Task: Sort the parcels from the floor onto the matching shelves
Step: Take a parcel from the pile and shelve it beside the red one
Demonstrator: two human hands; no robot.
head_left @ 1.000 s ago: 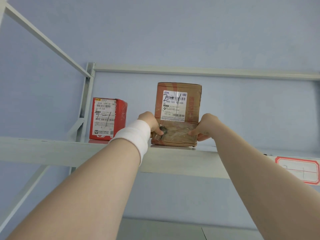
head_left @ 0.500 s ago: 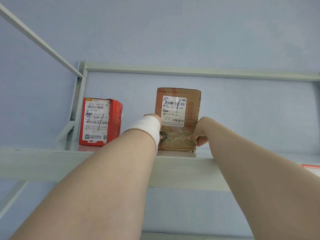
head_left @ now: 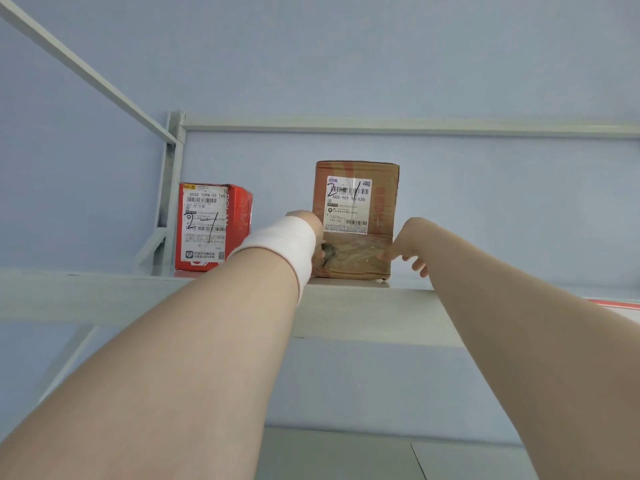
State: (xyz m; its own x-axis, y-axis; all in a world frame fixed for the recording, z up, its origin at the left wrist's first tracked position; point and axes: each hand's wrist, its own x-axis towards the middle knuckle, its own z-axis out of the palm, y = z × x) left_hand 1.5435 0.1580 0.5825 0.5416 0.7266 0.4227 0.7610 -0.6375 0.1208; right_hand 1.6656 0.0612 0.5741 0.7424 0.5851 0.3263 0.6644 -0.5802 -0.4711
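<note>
Centre frame, our brown parcel [head_left: 356, 216] stands just behind the shelf [head_left: 363, 313] edge, free shelf to its right; right grip [head_left: 412, 244] has loosened, fingers apart; left grip [head_left: 304, 219] hidden, we cannot tell

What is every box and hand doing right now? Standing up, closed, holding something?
Brown parcel: upright on the shelf, taped closed, label facing us.
Red parcel: upright on the same shelf, closed.
Left hand: against the brown parcel's left side; grip hidden by the white wristband.
Right hand: at the parcel's right edge, fingers loose, gripping nothing.
</note>
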